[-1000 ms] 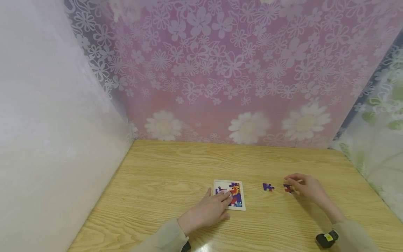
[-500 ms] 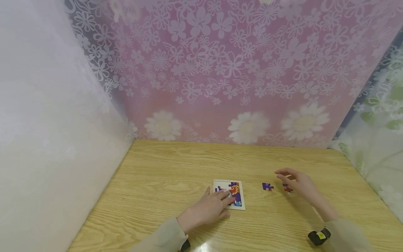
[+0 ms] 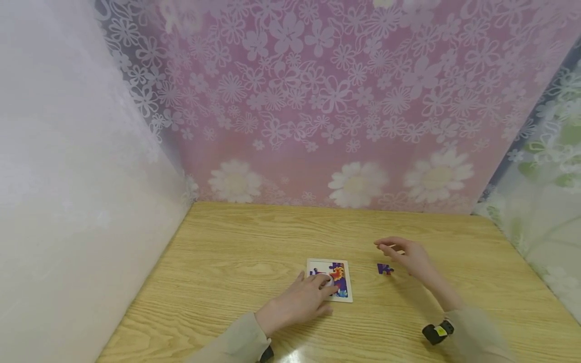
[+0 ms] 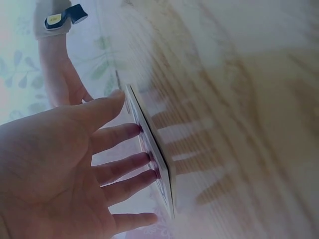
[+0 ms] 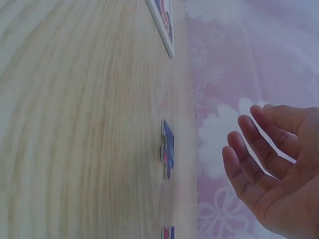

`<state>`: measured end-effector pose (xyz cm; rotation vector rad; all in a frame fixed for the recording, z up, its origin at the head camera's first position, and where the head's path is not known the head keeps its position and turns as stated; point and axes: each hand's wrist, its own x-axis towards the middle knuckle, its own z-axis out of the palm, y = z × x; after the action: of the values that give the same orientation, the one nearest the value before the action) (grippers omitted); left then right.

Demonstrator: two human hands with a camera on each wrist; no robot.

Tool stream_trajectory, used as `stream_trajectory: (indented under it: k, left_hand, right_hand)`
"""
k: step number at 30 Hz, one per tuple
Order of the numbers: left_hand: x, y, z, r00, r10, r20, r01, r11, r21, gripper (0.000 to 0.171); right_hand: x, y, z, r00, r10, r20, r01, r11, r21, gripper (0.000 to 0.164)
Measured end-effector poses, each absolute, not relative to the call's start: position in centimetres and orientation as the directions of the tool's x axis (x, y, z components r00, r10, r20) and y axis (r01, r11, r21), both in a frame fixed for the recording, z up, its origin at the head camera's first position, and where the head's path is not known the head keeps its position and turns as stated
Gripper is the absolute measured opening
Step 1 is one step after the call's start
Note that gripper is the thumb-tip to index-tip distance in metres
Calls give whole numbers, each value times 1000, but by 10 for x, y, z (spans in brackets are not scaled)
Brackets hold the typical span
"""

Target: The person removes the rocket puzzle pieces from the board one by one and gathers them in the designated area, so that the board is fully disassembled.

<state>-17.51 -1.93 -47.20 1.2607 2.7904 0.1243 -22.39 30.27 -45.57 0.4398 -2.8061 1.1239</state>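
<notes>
My left hand (image 3: pixel 297 302) rests on a small white-framed jigsaw puzzle board (image 3: pixel 320 265), fingers spread and fairly straight. Its fingertips touch the board's picture side in the left wrist view, where the hand (image 4: pixel 55 169) partly covers it. Purple, red and orange pieces fill the right of the board, while white backing shows at upper left. My right hand (image 3: pixel 410 259) hovers over the table with loosely bent fingers and nothing between them. Just below its fingertips lies a purple jigsaw piece (image 3: pixel 385 269). Another piece (image 5: pixel 168 233) shows at the right wrist view's bottom edge, mostly hidden from the head view.
The wood-grain table (image 3: pixel 245 242) meets a pink flowered backdrop (image 3: pixel 290 171) at its far edge. A pale wall (image 3: pixel 113 212) stands at the left, and a leaf-patterned sheet (image 3: pixel 540 227) hangs at the right.
My right hand has moved left from the farther jigsaw piece toward the nearer one, leaving both on the table. The left hand stays on the puzzle board.
</notes>
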Motion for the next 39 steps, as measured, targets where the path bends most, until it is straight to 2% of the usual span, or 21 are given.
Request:
stream_trajectory:
  k: [14, 26, 34, 39]
  left_hand:
    - [-177, -14, -468, -657, 752, -42, 742, 656, 140, 52]
    - [-175, -7, -467, -640, 761, -109, 752, 649, 118, 59]
    - [-176, -7, -468, -634, 762, -132, 755, 647, 108, 61]
    - [-174, -7, -467, -636, 761, -128, 756, 647, 95, 62]
  right_hand:
    - [-233, 262, -462, -928, -314, 201, -357, 589, -725, 31]
    - [-242, 227, -477, -908, -398, 132, -375, 631, -679, 30]
    - [-243, 218, -482, -900, -430, 75, -363, 644, -673, 28]
    - [-247, 216, -483, -872, -486, 53, -400, 647, -649, 26]
